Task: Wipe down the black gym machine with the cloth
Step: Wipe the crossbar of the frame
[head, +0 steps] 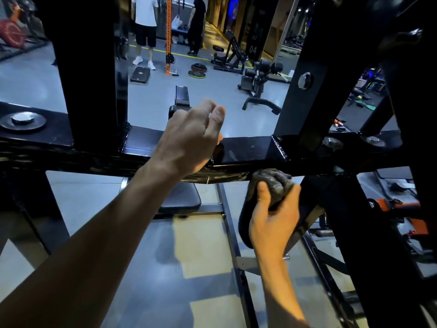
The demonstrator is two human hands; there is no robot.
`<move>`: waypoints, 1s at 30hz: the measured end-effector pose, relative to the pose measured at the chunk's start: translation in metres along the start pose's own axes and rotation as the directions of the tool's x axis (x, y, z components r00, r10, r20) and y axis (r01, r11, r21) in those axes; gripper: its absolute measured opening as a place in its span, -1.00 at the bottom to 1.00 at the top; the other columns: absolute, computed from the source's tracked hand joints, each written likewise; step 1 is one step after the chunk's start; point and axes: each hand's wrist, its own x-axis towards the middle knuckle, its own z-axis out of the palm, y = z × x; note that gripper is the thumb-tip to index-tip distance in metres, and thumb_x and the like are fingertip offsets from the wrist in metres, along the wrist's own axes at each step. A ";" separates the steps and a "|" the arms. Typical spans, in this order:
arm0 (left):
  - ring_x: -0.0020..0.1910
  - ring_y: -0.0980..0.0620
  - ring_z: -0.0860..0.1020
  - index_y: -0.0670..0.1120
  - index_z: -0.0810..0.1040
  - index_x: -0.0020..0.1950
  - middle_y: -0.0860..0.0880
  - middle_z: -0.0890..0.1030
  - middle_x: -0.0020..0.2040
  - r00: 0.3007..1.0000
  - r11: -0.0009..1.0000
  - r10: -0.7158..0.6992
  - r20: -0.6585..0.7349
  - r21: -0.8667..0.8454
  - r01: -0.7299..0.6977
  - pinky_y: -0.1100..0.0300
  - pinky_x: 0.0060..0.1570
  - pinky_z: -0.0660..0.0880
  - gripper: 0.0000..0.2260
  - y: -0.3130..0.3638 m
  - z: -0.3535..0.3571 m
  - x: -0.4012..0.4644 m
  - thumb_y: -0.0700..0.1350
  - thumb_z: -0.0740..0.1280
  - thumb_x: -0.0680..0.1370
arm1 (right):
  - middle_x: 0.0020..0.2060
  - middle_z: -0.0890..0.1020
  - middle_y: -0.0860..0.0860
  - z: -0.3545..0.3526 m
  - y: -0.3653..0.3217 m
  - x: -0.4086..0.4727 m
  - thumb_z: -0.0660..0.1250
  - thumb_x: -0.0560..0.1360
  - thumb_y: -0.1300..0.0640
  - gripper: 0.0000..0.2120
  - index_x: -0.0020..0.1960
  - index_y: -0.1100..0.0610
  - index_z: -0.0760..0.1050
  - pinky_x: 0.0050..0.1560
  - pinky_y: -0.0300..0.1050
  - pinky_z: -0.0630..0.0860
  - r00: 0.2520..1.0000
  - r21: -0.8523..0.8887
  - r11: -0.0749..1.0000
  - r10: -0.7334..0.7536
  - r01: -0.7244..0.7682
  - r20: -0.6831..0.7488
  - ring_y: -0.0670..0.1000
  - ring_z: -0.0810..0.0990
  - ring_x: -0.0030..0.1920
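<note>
while bench (pixel 179 200) sits below, uprights (pixel 82 67) flank crossbar (pixel 248 150).

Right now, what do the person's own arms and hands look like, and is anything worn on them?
Both forearms are bare as far as the frame shows: no sleeves, gloves, watch or rings visible. The left hand and right hand are uncovered.

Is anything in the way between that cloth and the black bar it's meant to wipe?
Nothing visible. The right hand grips the bunched grey cloth right up against the underside of the black horizontal metal bar; the left hand rests farther left.
</note>
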 end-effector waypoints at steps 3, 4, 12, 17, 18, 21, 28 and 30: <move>-0.31 0.15 0.51 -0.03 0.55 0.04 0.14 0.56 -0.33 1.000 1.000 0.002 0.012 -0.010 -0.002 0.28 -0.32 0.33 -0.71 -0.001 -0.001 -0.001 0.06 0.10 0.74 | -0.05 0.60 -0.11 0.011 -0.004 -0.013 0.37 0.59 0.06 -0.86 0.11 -0.01 0.45 -0.02 -0.34 0.46 0.990 -0.041 0.996 -0.074 0.079 0.118 -0.14 0.59 -0.01; -0.28 0.06 0.54 -0.02 0.55 0.03 0.11 0.61 -0.30 1.000 1.000 0.000 0.015 -0.019 0.000 0.18 -0.27 0.35 -0.71 -0.002 -0.001 -0.002 0.06 0.10 0.74 | -0.07 0.60 -0.09 0.010 -0.003 -0.013 0.36 0.60 0.04 -0.87 0.09 0.01 0.45 -0.06 -0.33 0.45 0.985 -0.069 0.992 -0.091 0.101 0.146 -0.11 0.59 -0.05; -0.21 -0.10 0.57 0.03 0.47 -0.05 0.04 0.62 -0.29 1.000 1.000 0.004 0.005 -0.007 -0.004 0.05 -0.19 0.38 -0.75 0.000 0.002 -0.002 0.06 0.09 0.73 | -0.05 0.58 -0.22 0.005 0.005 0.000 0.34 0.64 0.09 -0.76 0.04 -0.24 0.36 0.00 -0.24 0.54 0.994 -0.015 0.998 0.067 -0.069 -0.084 -0.22 0.59 -0.03; -0.21 -0.05 0.56 0.00 0.53 0.02 0.09 0.62 -0.30 1.000 1.000 0.006 -0.001 -0.026 -0.006 0.08 -0.20 0.36 -0.73 0.002 -0.001 -0.004 0.06 0.10 0.73 | -0.04 0.59 0.00 0.020 0.002 -0.024 0.32 0.61 0.06 -0.86 0.11 -0.09 0.39 -0.07 -0.08 0.53 0.966 -0.062 0.993 -0.083 0.101 0.243 0.03 0.59 -0.03; -0.19 -0.06 0.59 -0.02 0.55 0.06 0.05 0.67 -0.25 1.000 0.999 0.012 -0.009 -0.039 -0.013 0.06 -0.17 0.41 -0.71 0.002 -0.001 -0.005 0.07 0.10 0.73 | -0.03 0.59 0.00 0.015 0.006 -0.019 0.32 0.62 0.07 -0.87 0.12 -0.07 0.40 -0.06 -0.08 0.53 0.961 -0.065 0.991 -0.097 0.118 0.260 0.03 0.59 -0.02; -0.20 -0.06 0.58 -0.01 0.54 0.04 0.05 0.66 -0.26 1.000 0.999 0.016 -0.005 -0.036 -0.017 0.05 -0.19 0.37 -0.73 0.002 -0.001 -0.006 0.06 0.11 0.74 | -0.02 0.61 -0.12 -0.003 0.015 0.000 0.31 0.62 0.05 -0.88 0.13 -0.10 0.42 0.01 -0.13 0.55 0.991 -0.026 0.999 -0.033 0.037 0.129 -0.07 0.61 0.01; -0.21 -0.12 0.55 -0.04 0.56 0.05 -0.06 0.66 -0.21 0.999 0.999 0.021 -0.026 0.025 -0.020 0.02 -0.18 0.38 -0.69 0.001 0.002 -0.003 0.07 0.10 0.73 | -0.04 0.59 -0.04 0.035 -0.006 -0.034 0.28 0.63 -0.02 -0.90 0.13 -0.06 0.43 -0.06 -0.16 0.51 0.981 -0.027 0.996 -0.078 0.084 0.176 0.04 0.60 -0.02; -0.22 -0.10 0.55 -0.04 0.56 0.05 -0.05 0.66 -0.23 0.999 1.000 0.022 -0.024 0.008 -0.022 0.02 -0.19 0.37 -0.71 0.001 0.001 -0.003 0.06 0.11 0.74 | -0.01 0.57 -0.02 0.036 -0.008 -0.037 0.30 0.64 0.03 -0.84 0.19 0.04 0.45 -0.09 -0.14 0.49 0.942 -0.063 0.980 -0.164 0.190 0.294 0.04 0.58 -0.02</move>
